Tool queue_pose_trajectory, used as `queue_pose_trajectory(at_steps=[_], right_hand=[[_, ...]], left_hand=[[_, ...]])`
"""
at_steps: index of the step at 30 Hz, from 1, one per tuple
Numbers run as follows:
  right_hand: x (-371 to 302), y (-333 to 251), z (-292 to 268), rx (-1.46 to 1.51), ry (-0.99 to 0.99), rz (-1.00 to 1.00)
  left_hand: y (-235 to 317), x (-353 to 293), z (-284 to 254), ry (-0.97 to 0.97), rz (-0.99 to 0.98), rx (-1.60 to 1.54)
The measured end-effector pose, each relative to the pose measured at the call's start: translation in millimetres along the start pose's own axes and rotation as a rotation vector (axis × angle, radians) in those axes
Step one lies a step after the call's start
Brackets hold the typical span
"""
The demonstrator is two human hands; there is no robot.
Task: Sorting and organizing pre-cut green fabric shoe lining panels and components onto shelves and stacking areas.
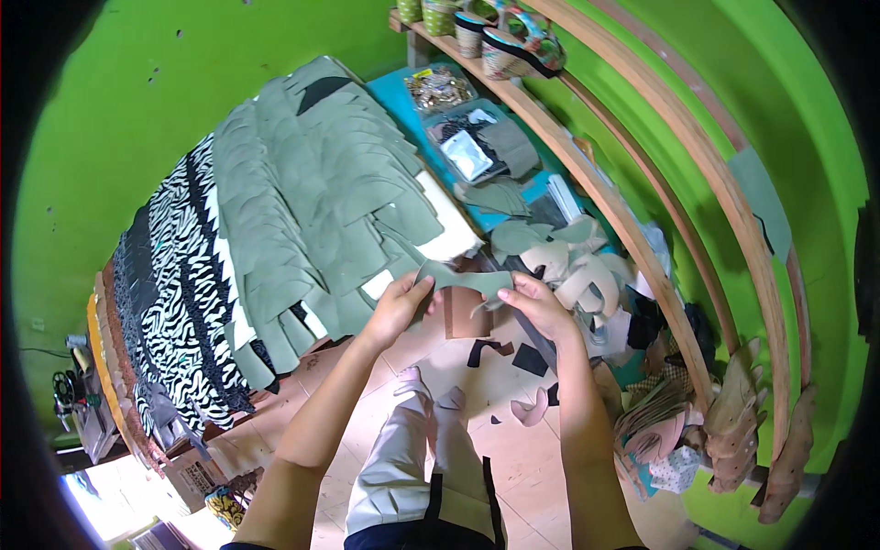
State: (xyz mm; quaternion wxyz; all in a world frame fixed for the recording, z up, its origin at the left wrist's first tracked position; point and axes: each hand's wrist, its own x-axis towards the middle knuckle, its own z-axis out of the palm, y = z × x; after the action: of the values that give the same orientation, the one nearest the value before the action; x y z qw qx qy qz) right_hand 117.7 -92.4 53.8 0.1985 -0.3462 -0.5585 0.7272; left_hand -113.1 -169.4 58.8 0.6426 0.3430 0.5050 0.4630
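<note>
Right between the two hands hangs a curved grey-green piece [467,280], drawn across the gap so that its narrow middle bridges one hand to the other. From where I stand, the left hand [401,310] has its end pinched, thumb on top and fingers curled beneath. The right hand [543,310] grips the opposite end between thumb and fingers; a thin strip pokes out just below that thumb, and I can't tell whether it belongs to the same piece. Both hands are up in front of the body, apart from each other, with the piece above the level of the tiled floor [357,403].

Just beyond the left hand, overlapping rows of grey-green cut pieces [312,183] spread away, with zebra-print pieces [174,247] farther to the left. A white sheet [447,220] shows at their near right corner, close behind the held piece. Past the right hand sits a loose heap of beige and green offcuts [587,284]. Down on the tiles, below the hands, lie a black square scrap [530,359] and a pinkish curved one [530,409].
</note>
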Motion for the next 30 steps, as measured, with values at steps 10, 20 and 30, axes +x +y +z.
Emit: queue_pose_trajectory(at_steps=[10, 20, 30], right_hand=[[76, -9, 86, -0.148, 0.165, -0.018], [169, -24, 83, -0.31, 0.317, -0.34], [196, -20, 81, -0.759, 0.317, -0.504]], left_hand=[[-3, -55, -67, 0.283, -0.107, -0.192], [4, 10, -86, 0.555, 0.085, -0.055], [7, 29, -74, 0.897, 0.03, 0.126]])
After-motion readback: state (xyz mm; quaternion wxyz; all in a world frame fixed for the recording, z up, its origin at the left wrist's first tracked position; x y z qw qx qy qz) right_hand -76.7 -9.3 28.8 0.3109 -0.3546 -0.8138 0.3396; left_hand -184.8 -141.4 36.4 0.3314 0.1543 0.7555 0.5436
